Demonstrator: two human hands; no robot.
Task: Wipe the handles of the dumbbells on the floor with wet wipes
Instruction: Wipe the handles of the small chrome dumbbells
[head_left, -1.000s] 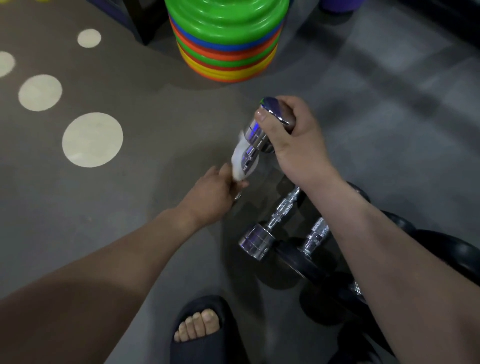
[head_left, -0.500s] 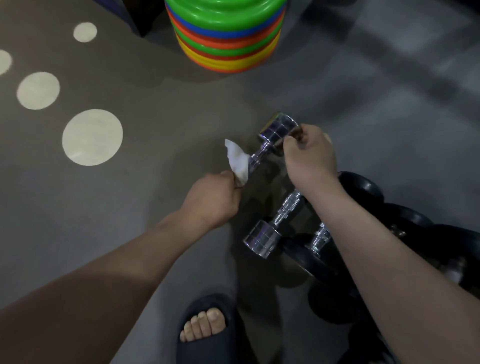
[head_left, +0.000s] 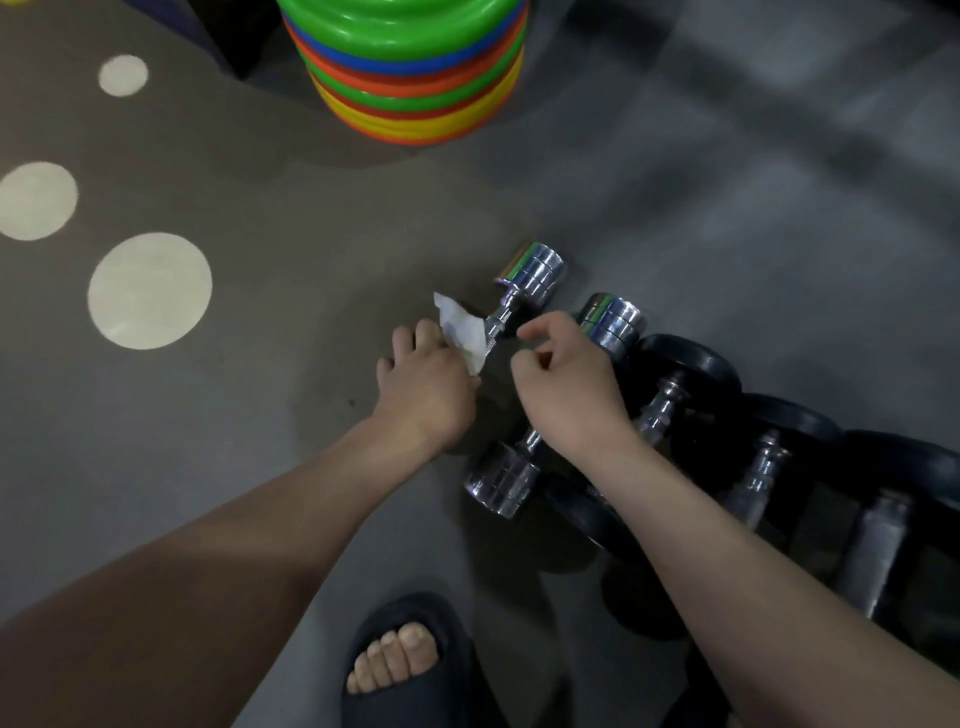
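wiping the first chrome handle, next bar waiting

head view: the left hand pinches a white wipe in curled fingers and presses it against the handle of a small chrome dumbbell, which lies on the floor at the left end of a row. the right hand hovers just beside that handle, fingers loosely curled and holding nothing. a second chrome dumbbell lies just right of the first, partly under the right hand, and black dumbbells run on to the right, touching one another. a stack of coloured discs stands well beyond. a foot in a dark slipper shows at the bottom.

the step in hand looks like wiping the first handle. the next move likely calls for carrying the wipe to the second chrome bar, with the free hand steadying it against rolling.
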